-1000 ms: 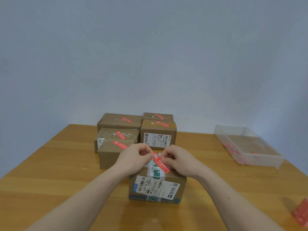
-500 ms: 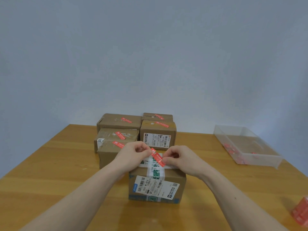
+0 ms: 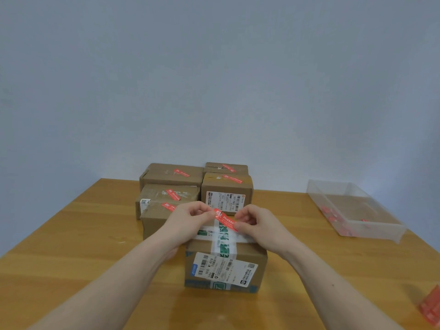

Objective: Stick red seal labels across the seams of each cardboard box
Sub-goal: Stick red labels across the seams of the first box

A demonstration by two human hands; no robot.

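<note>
Hands meet above the nearest cardboard box (image 3: 226,265) on the surface (image 3: 71,246): left hand (image 3: 190,221) pinches the red seal label (image 3: 225,220) at its far end, right hand (image 3: 259,226) pinches its near end, just over the taped seam

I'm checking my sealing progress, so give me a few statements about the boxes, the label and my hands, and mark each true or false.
1. Both hands pinch one red seal label above the nearest brown cardboard box. True.
2. The left hand rests flat on the wooden table. False: it holds the label's far end.
3. The clear plastic tray sits to the right. True.
4. The five cardboard boxes behind bear no red labels. False: each shows one.
5. The right hand holds the label's near end. True.
</note>
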